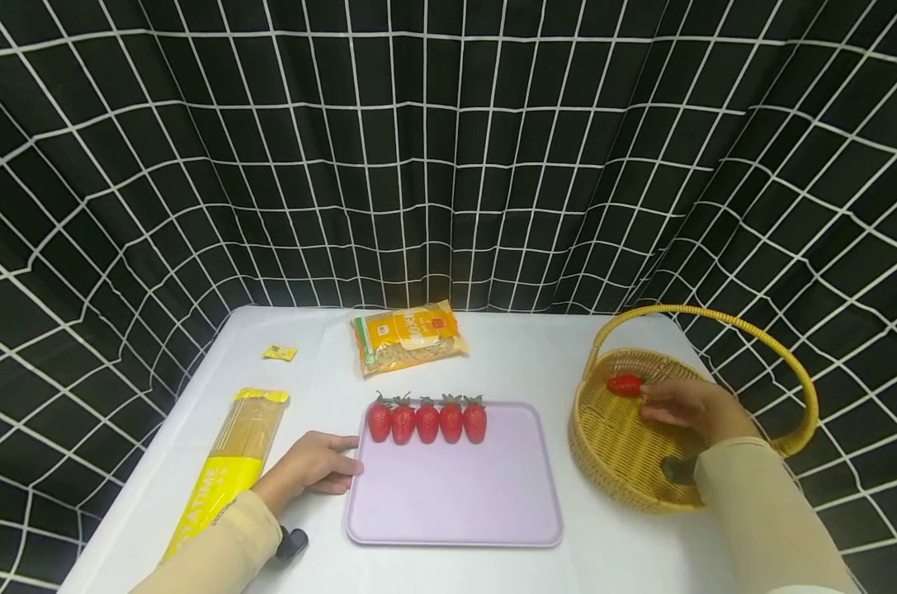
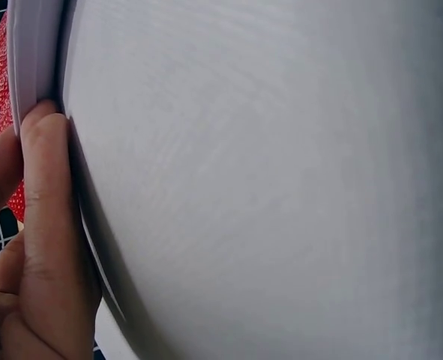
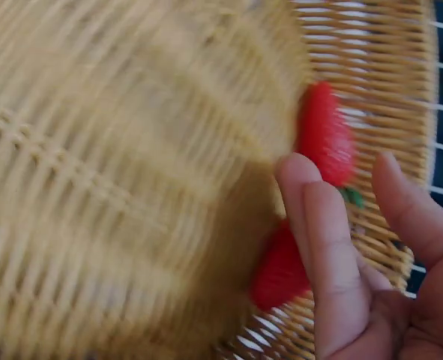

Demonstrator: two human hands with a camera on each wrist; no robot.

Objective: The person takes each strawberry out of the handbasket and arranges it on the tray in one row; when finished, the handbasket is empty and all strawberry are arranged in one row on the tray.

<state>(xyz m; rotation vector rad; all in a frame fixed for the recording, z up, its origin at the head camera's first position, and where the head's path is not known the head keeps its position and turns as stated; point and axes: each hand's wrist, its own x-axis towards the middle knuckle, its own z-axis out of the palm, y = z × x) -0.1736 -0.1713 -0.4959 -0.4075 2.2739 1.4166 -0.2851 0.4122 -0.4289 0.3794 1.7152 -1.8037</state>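
Several red strawberries (image 1: 427,422) with green leaves stand in a row along the top edge of a lilac tray (image 1: 455,503). My left hand (image 1: 318,462) pinches the tray's left rim; the left wrist view shows fingers (image 2: 47,195) against the rim. Inside the wicker basket (image 1: 604,470) on the right, my right hand (image 1: 693,404) reaches in beside a strawberry (image 1: 625,385). In the right wrist view its thumb and fingers are spread apart near that strawberry (image 3: 326,139). A second strawberry (image 3: 281,274) lies partly hidden behind the fingers.
An orange bag of grain-like food (image 1: 408,337) lies behind the tray. On the left are a yellow pack of noodles (image 1: 228,470) and a small yellow packet (image 1: 280,353). The basket's tall handle (image 1: 715,318) arches over the right forearm. A black gridded curtain surrounds the white table.
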